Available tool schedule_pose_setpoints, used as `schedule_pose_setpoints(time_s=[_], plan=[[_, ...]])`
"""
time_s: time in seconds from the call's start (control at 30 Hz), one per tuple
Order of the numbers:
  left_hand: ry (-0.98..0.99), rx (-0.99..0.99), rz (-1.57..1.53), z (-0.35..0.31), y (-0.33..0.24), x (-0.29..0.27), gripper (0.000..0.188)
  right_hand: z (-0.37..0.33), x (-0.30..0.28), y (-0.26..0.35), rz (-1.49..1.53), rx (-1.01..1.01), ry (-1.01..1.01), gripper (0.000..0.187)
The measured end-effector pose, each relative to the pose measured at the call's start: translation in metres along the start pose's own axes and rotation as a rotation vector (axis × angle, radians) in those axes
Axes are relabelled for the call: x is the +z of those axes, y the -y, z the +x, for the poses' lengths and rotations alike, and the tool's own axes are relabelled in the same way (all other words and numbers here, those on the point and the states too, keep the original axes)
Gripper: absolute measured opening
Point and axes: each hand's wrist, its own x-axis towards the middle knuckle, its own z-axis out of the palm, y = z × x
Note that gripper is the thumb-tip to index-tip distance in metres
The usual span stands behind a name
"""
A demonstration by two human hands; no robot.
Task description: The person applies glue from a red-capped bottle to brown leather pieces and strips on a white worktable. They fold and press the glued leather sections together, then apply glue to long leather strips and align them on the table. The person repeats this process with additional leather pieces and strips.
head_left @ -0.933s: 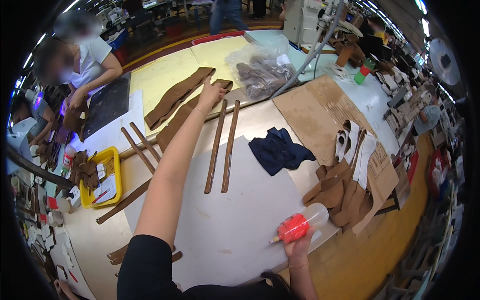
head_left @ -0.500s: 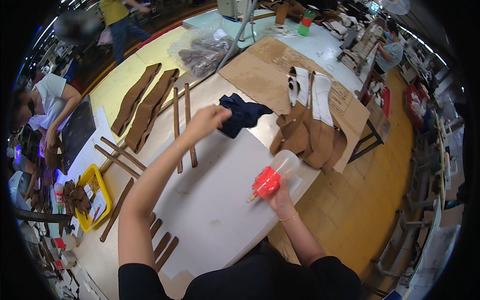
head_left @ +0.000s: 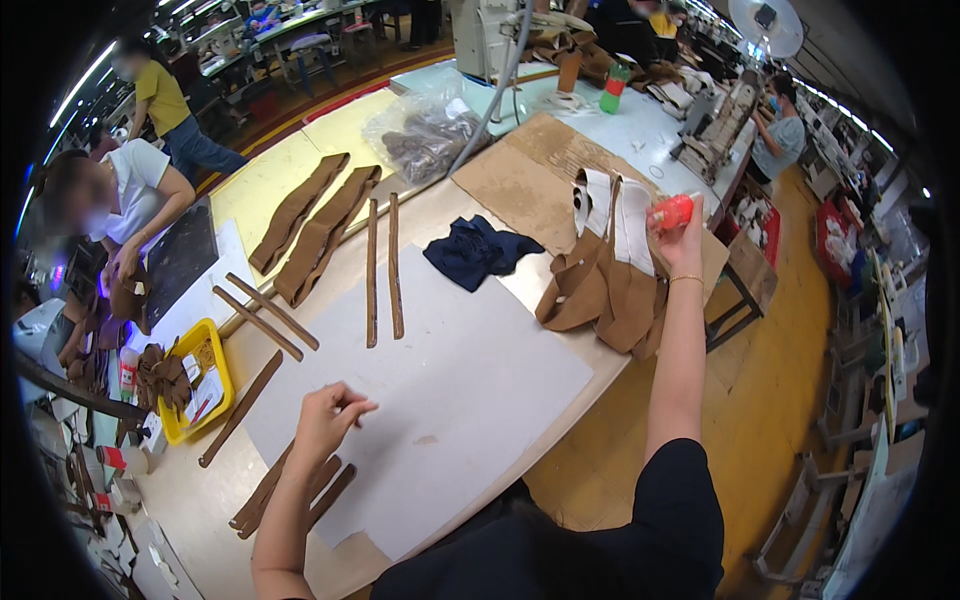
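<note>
Smooth white paper sheet (head_left: 440, 390) on worktable, my left hand (head_left: 325, 420) loosely curled on it, empty, my right hand (head_left: 683, 232) gripping red-capped plastic bottle (head_left: 670, 212) above stiff brown leather pieces (head_left: 600, 290).

Two long brown strips (head_left: 383, 270) lie side by side on the table, two wide brown pieces (head_left: 315, 225) beyond them, one dark blue cloth (head_left: 475, 252), one yellow tray (head_left: 222, 385), one red-capped bottle (head_left: 671, 212).
</note>
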Motion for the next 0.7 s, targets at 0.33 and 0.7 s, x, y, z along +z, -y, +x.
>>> schedule_pose_setpoints(time_s=[0.33, 0.7], plan=[[-0.302, 0.008, -0.276, -0.048, 0.040, -0.011, 0.009, 0.010, 0.007, -0.012, -0.146, 0.020, -0.051, 0.068], [-0.302, -0.090, -0.304, -0.054, 0.035, 0.001, 0.031, 0.004, 0.033, 0.000, -0.147, -0.084, -0.069, 0.067]])
